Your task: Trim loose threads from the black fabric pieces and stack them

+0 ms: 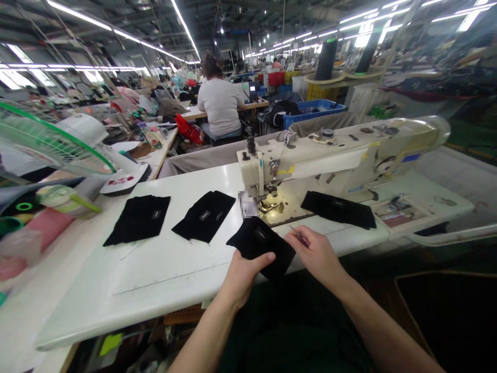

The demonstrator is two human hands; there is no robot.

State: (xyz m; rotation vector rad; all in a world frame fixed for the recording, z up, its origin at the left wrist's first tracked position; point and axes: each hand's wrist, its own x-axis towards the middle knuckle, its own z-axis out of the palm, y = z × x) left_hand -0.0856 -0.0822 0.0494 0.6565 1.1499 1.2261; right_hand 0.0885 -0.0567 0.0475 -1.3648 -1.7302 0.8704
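My left hand (pixel 244 274) grips a black fabric piece (pixel 261 243) with a small dark label, its thumb lying on top. At the right edge of that piece, my right hand (pixel 310 251) is closed around a small pointed tool (pixel 298 235), perhaps thread snips. Two black stacks, one at the far left (pixel 139 220) and one nearer the middle (pixel 204 216), lie on the white table (pixel 171 274), each with a label on top. Another black stack (pixel 338 209) rests to the right of the sewing machine's needle area.
The sewing machine (pixel 322 150) stands just beyond my hands. A green-rimmed fan (pixel 50 134) is at the left, near a pink item (pixel 52 228). Further back, a person (pixel 220 103) sits facing away, near a blue crate (pixel 314 111).
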